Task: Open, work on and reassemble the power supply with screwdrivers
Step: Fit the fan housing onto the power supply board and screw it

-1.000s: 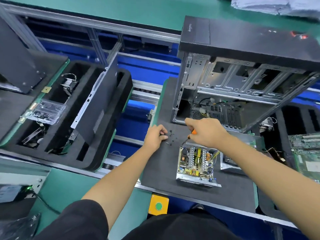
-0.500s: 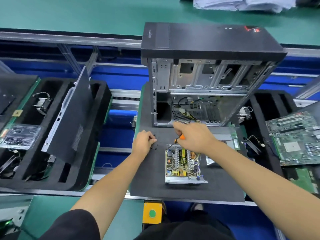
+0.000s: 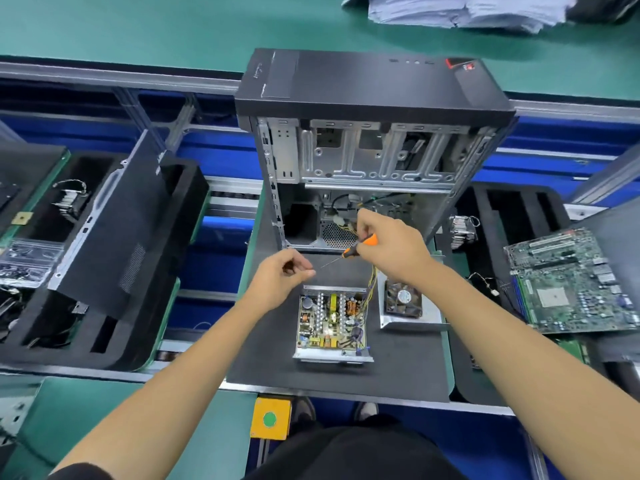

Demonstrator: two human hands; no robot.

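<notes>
- Open power supply [image 3: 331,323]: bare shiny sheet-metal tray holding a circuit board crowded with components.
- Screwdriver [image 3: 349,251]: glossy orange and black handle (looks like plastic), thin metal shaft.
- Mat [image 3: 277,358] beneath: matt dark grey, faintly textured.
- Computer case [image 3: 367,133]: matt black outer panels, dull silver stamped metal inside.
- Motherboard [image 3: 571,282]: green board, metallic parts.
- Bench surface [image 3: 138,29]: smooth matt green.

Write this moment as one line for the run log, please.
stage: power supply open, lid with fan beside | right hand: holds screwdriver | left hand: fingertips pinched, content not visible
</notes>
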